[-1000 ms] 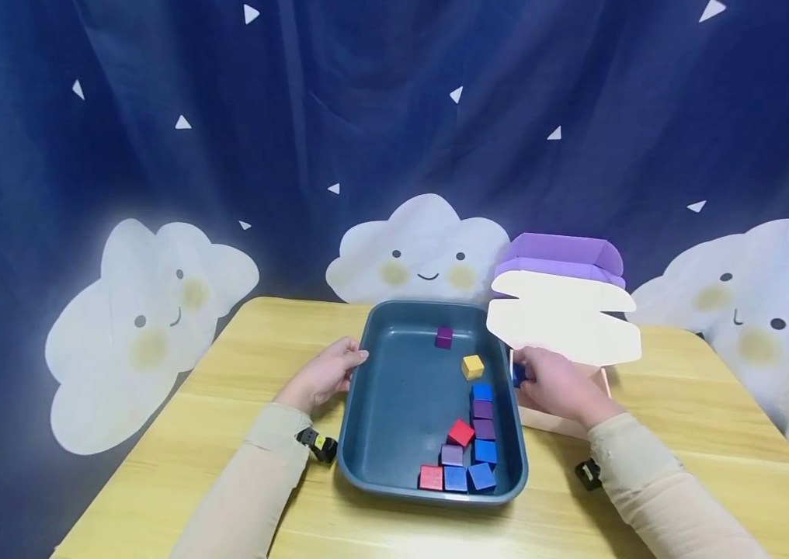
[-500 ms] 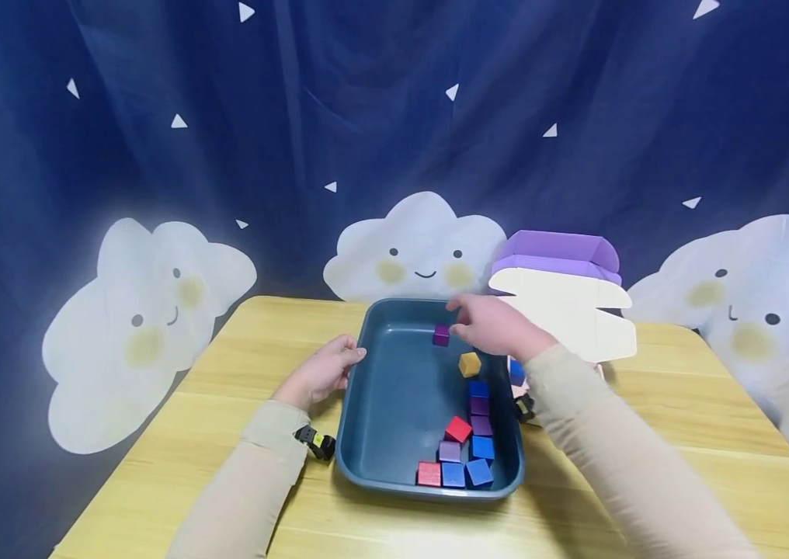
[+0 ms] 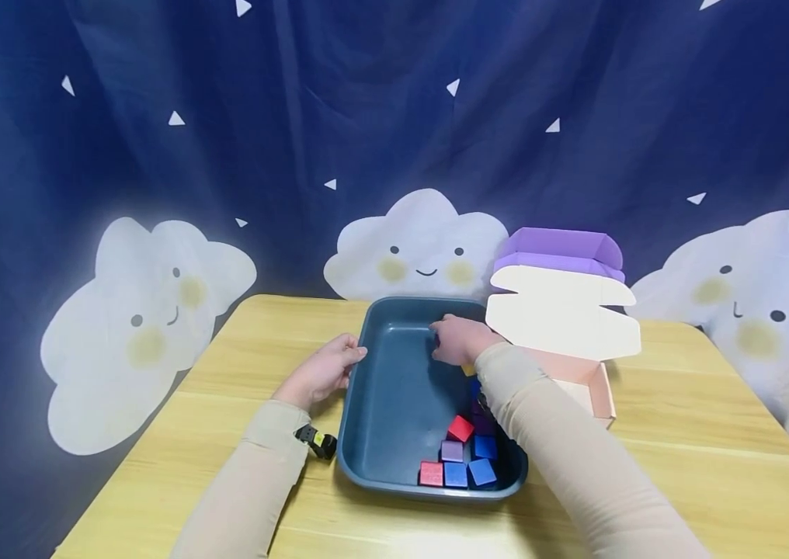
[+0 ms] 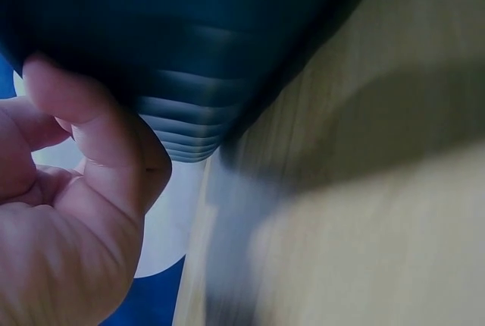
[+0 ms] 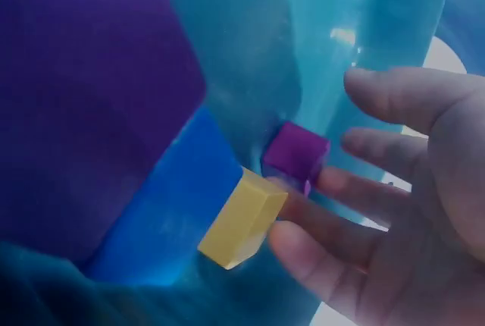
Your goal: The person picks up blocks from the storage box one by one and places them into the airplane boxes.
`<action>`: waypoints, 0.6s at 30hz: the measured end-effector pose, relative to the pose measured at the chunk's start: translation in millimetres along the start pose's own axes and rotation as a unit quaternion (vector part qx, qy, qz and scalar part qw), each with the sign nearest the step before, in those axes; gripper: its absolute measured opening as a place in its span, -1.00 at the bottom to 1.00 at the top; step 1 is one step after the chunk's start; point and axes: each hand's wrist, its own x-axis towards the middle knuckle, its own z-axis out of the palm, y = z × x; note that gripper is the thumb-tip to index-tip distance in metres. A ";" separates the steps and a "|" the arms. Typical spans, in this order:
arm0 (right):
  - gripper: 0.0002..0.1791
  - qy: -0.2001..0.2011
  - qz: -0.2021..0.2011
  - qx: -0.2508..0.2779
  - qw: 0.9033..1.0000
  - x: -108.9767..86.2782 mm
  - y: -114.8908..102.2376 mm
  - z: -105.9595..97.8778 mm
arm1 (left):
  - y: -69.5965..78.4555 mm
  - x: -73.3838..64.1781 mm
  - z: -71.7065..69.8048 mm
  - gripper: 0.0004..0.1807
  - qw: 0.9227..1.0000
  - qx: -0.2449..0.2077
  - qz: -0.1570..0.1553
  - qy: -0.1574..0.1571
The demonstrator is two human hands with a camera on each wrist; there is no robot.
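Note:
My left hand (image 3: 322,371) grips the left rim of a dark teal tray (image 3: 391,404), its thumb at the rim. In the left wrist view, bent fingers (image 4: 98,125) hold the tray's edge. Over the tray's far right part is my right hand (image 3: 463,340), fingers spread. The right wrist view has it beside a small purple cube (image 5: 295,152), with the thumb apart from the other fingers and nothing pinched. A yellow cube (image 5: 242,220) lies close to the fingertips. In the head view the hand hides that purple cube and most of the yellow one.
Red (image 3: 460,428), blue (image 3: 482,472) and purple (image 3: 452,451) cubes lie in the tray's near right corner. Right of the tray stands a cardboard box (image 3: 603,392) with its white lid (image 3: 562,318) raised, partly behind my right forearm. All rest on a wooden table (image 3: 702,419).
My right hand has moved left from the box, where it was at a blue cube, into the tray by the far purple cube. The left hand stays on the rim.

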 end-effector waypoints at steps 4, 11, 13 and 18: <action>-0.64 0.025 -0.024 -0.032 0.999 -1.6 -1.9 1.6 | 1.9 -1.2 -0.6 -0.85 1.000 -0.002 0.004 -0.001; -0.83 0.028 -0.045 -0.038 0.998 -9.3 -2.6 2.3 | 1.5 -1.4 0.5 -0.87 1.000 -0.002 0.001 -0.001; -0.83 0.027 -0.050 -0.024 0.998 -12.6 -3.2 -2.2 | 0.7 -1.3 0.3 -0.87 1.000 -0.003 -0.001 0.000; -0.81 0.051 -0.073 0.012 0.996 -23.7 4.9 -26.2 | -0.4 -1.2 -1.3 -0.87 1.000 -0.004 0.000 -0.005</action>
